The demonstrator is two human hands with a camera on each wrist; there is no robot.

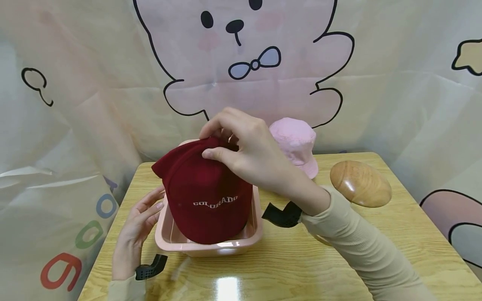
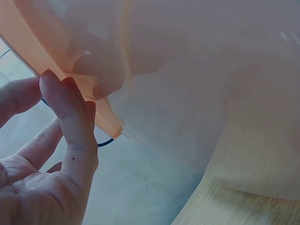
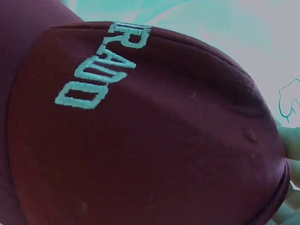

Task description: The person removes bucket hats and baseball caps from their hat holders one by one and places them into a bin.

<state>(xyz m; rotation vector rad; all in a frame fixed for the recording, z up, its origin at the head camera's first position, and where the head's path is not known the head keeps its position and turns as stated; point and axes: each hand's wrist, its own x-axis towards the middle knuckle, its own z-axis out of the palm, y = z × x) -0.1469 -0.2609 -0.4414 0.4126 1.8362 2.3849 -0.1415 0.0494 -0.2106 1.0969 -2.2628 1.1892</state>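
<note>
My right hand (image 1: 252, 146) pinches the top of a dark red baseball cap (image 1: 211, 196), thumb in front and fingers behind. White "COLORADO" lettering runs across the cap's front. It hangs upright, its lower part inside a pink plastic basin (image 1: 165, 246). Up close in the right wrist view, the cap (image 3: 150, 140) fills most of the picture, with fingertips at its right edge. My left hand (image 1: 137, 228) is at the basin's left side, fingers loosely bent. Seen from the left wrist, its fingertips are at the basin's rim (image 2: 108, 119), and nothing is gripped between them.
Behind my right hand, a pink bucket hat (image 1: 293, 138) stands at the back of the wooden table (image 1: 301, 259). To its right lies an oval, shiny wooden object (image 1: 360, 184). My right forearm hides most of another object beneath it. A printed cloth hangs behind the table.
</note>
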